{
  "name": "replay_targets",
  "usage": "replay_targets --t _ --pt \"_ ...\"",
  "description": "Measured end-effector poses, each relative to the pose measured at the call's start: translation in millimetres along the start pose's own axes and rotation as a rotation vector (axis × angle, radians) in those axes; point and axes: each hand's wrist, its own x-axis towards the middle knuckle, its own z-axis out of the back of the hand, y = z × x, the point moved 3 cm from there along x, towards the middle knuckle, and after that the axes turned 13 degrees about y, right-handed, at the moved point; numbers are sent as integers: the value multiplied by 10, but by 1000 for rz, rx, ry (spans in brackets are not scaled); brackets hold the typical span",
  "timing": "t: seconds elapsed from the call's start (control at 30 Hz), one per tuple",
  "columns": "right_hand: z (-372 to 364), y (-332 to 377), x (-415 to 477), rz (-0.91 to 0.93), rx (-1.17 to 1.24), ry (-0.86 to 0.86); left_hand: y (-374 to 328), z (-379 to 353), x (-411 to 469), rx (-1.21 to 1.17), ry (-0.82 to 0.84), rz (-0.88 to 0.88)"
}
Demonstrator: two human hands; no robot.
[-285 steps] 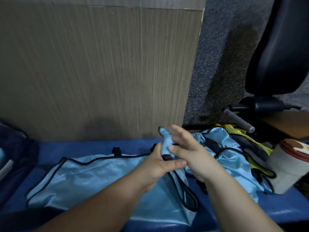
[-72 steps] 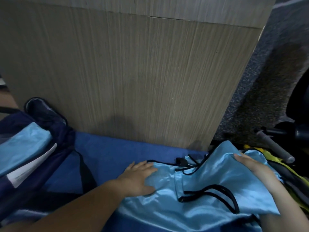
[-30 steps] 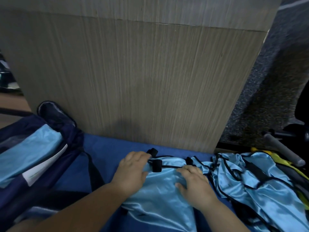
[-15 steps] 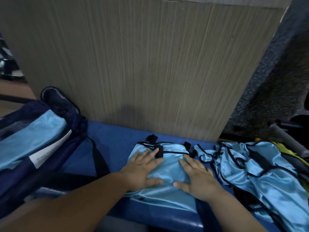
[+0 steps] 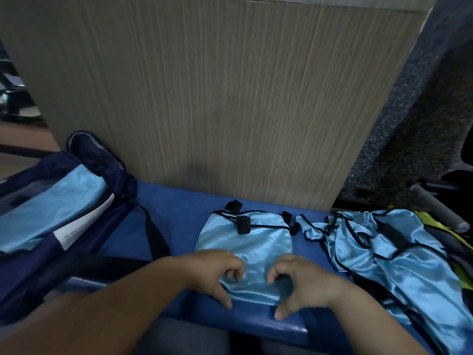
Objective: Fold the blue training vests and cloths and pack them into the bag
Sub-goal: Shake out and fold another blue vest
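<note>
The folded vest (image 5: 245, 239) lies flat on the blue table (image 5: 179, 213) at the centre of the frame. Its long axis runs from the near edge up toward the wooden panel (image 5: 230, 98), with the black-trimmed straps at the far end. Both hands sit on its near hem. The left hand (image 5: 217, 270) is on the lower-left corner and the right hand (image 5: 304, 280) on the lower-right. On each, the grip is narrow: the fingers curl down onto the satin and the thumb reaches below the hem. Whether the thumbs are under the cloth I cannot tell.

The bag (image 5: 120, 185) stands open at the left of the frame with a blue cloth (image 5: 51, 203) already in it, well apart from the vest. So the coming carry likely goes leftward, across the short side of the fold, and the left hand is the nearer one. A pile of unfolded vests (image 5: 399, 254) waits just beside the vest, at the right.
</note>
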Motion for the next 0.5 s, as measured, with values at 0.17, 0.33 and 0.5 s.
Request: replay_targets --t 0.17,0.33,0.5 --pt "-16 -69 -48 -15 11 -145 -14 65 -48 28 -128 66" --pt "-102 -139 -15 -1 -157 -341 -33 90 -122 275 -358 272" --pt "-50 -175 -22 32 -132 -493 80 131 -255 129 -440 349"
